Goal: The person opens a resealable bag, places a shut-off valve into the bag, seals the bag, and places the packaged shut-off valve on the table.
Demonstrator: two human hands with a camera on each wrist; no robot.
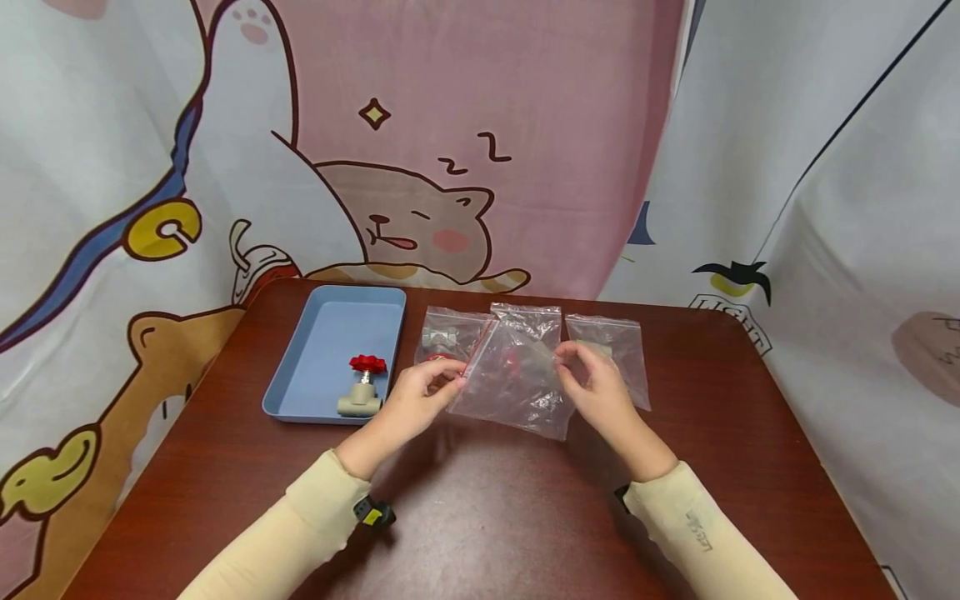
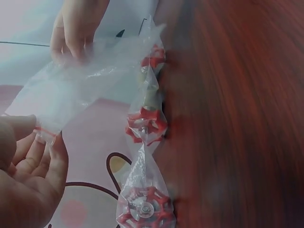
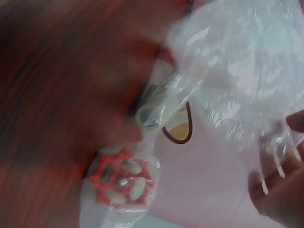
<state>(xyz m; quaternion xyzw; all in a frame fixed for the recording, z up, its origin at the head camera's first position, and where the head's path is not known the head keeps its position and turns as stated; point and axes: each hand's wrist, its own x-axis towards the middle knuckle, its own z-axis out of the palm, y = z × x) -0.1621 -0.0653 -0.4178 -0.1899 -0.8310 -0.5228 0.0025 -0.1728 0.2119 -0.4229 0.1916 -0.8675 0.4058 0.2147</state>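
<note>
A clear zip-lock bag (image 1: 517, 379) with a red seal strip is held up between both hands above the table. My left hand (image 1: 423, 392) pinches its sealed edge between thumb and fingers, as the left wrist view also shows. At the opposite side, my right hand (image 1: 600, 392) holds the bag with bent fingers; in the right wrist view the film (image 3: 247, 71) partly covers the fingertips. No valve shows inside this bag. Behind it stand three bagged valves with red handwheels (image 2: 146, 126), partly hidden by the raised bag in the head view.
A blue tray (image 1: 300, 367) lies left of the hands. In its near right corner stands an unbagged valve (image 1: 362, 398) with a beige body and red handwheel. The brown table (image 1: 480, 517) ends at a printed cloth (image 1: 570, 167) behind.
</note>
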